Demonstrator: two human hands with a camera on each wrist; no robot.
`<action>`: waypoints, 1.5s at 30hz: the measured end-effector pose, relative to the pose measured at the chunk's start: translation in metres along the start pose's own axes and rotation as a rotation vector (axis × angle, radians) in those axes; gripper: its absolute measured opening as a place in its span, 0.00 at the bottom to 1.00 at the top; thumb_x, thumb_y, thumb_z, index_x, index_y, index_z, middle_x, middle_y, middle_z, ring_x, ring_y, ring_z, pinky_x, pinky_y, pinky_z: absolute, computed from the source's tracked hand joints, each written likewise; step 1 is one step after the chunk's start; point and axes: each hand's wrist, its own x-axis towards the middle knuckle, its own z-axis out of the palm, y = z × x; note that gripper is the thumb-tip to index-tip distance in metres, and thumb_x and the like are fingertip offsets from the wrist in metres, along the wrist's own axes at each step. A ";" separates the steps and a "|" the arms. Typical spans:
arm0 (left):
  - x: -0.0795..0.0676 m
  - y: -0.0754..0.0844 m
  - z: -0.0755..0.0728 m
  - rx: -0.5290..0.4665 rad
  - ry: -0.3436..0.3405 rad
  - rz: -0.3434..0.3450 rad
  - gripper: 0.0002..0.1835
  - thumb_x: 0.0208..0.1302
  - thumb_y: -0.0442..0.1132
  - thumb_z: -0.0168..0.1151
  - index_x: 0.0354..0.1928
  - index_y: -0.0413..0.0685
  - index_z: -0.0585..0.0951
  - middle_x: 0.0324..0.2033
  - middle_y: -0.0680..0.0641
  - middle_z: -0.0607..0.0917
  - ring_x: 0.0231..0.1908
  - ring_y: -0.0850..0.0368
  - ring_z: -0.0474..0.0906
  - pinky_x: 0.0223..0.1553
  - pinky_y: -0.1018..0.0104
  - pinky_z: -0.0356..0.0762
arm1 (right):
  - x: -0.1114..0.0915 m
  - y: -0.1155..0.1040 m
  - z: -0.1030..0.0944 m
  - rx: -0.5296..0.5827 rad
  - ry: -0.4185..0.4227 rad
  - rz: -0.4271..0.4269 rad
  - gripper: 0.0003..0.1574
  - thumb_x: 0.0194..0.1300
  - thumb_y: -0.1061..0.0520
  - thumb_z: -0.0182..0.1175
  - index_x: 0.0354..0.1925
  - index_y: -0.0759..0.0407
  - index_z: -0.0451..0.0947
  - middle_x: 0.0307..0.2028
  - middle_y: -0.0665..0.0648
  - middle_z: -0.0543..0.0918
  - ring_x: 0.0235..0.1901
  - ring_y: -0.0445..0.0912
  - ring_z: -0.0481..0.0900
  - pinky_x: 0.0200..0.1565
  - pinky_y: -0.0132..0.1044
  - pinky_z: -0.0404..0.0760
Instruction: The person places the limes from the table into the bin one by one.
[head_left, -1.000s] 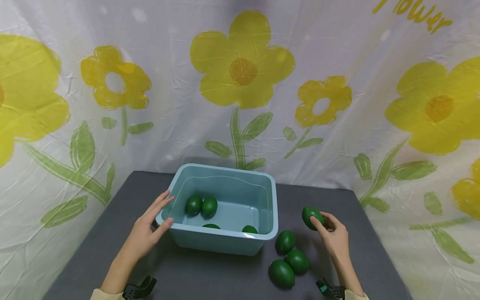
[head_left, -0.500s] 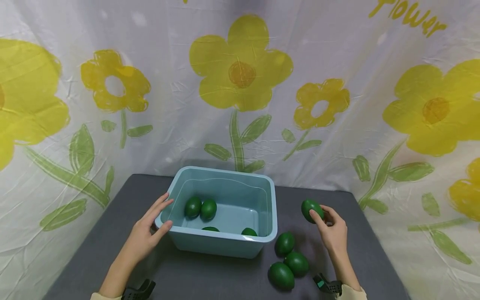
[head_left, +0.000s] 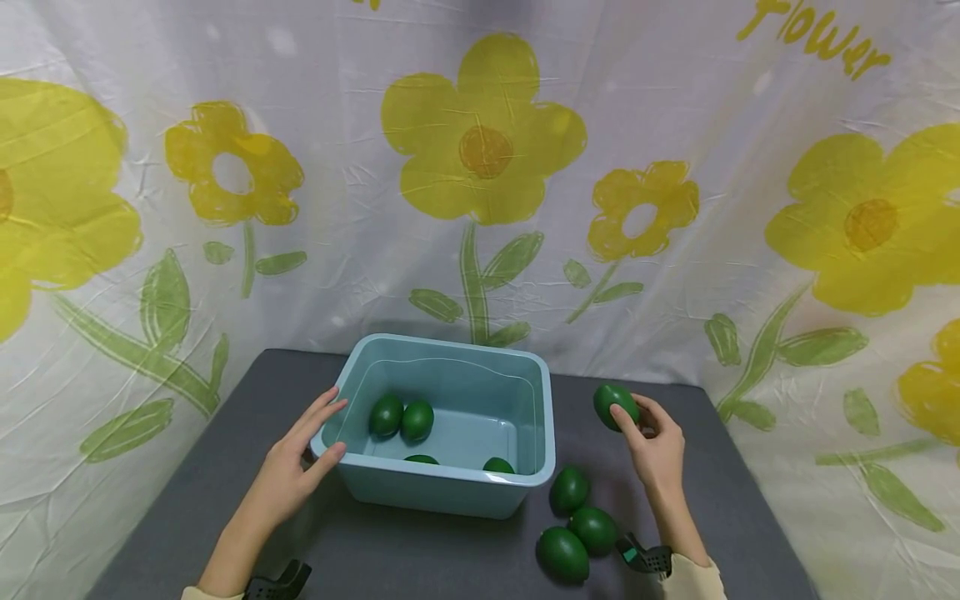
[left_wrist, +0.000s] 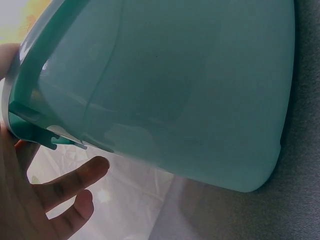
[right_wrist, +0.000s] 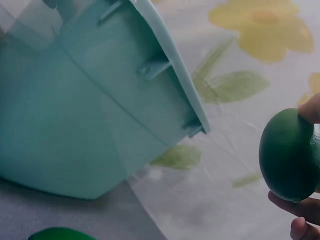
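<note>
My right hand (head_left: 658, 442) pinches a dark green avocado (head_left: 613, 406) between thumb and fingers, raised to the right of a light blue plastic bin (head_left: 442, 493). The right wrist view shows the smooth, egg-shaped avocado (right_wrist: 285, 155) with fingertips at both ends. At the bin's front left corner, my left hand (head_left: 288, 471) rests on the rim with spread, fairly straight fingers. In the left wrist view two fingers (left_wrist: 75, 180) extend beside the bin's outer wall. Several avocados (head_left: 386, 414) lie inside the bin, two partly hidden behind its front wall.
Three more avocados (head_left: 562, 554) lie clustered on the dark grey table (head_left: 420, 562), just right of the bin's front right corner. A white cloth backdrop (head_left: 337, 208) with yellow flowers hangs behind and around the table.
My right hand has lifted the avocado higher and brought it a little left, toward the bin. The left hand stays at the bin's corner. The view has shifted slightly.
</note>
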 end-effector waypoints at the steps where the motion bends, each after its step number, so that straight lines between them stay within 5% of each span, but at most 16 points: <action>1: 0.000 -0.001 0.000 0.000 -0.001 0.000 0.31 0.75 0.40 0.66 0.77 0.49 0.72 0.81 0.47 0.65 0.43 0.66 0.72 0.34 0.68 0.75 | 0.001 -0.001 0.002 0.003 0.000 -0.008 0.20 0.70 0.49 0.72 0.56 0.55 0.88 0.34 0.35 0.86 0.26 0.40 0.76 0.30 0.31 0.74; 7: 0.000 -0.002 0.001 -0.005 0.004 0.002 0.32 0.75 0.40 0.66 0.78 0.50 0.72 0.81 0.47 0.65 0.47 0.66 0.72 0.33 0.67 0.75 | 0.007 -0.008 0.013 0.029 -0.006 -0.047 0.19 0.69 0.52 0.74 0.55 0.56 0.88 0.33 0.38 0.86 0.25 0.42 0.75 0.27 0.30 0.72; 16: -0.001 -0.001 0.000 -0.010 0.002 -0.007 0.32 0.74 0.40 0.66 0.78 0.50 0.72 0.81 0.47 0.65 0.47 0.66 0.71 0.33 0.67 0.75 | 0.009 -0.025 0.029 0.026 -0.044 -0.097 0.22 0.67 0.54 0.75 0.57 0.59 0.87 0.43 0.62 0.91 0.27 0.38 0.76 0.30 0.29 0.73; 29: -0.001 -0.002 0.000 -0.005 0.002 -0.012 0.32 0.75 0.41 0.66 0.78 0.51 0.72 0.81 0.48 0.65 0.48 0.65 0.72 0.34 0.67 0.75 | 0.009 -0.042 0.051 -0.018 -0.105 -0.154 0.26 0.63 0.50 0.77 0.57 0.57 0.87 0.41 0.59 0.89 0.38 0.48 0.80 0.39 0.35 0.70; 45: -0.001 -0.001 0.001 0.006 0.007 -0.010 0.32 0.75 0.42 0.66 0.78 0.52 0.71 0.81 0.48 0.65 0.50 0.66 0.71 0.34 0.67 0.75 | 0.008 -0.057 0.072 -0.047 -0.233 -0.198 0.28 0.62 0.48 0.77 0.58 0.55 0.86 0.38 0.55 0.88 0.37 0.52 0.76 0.38 0.40 0.70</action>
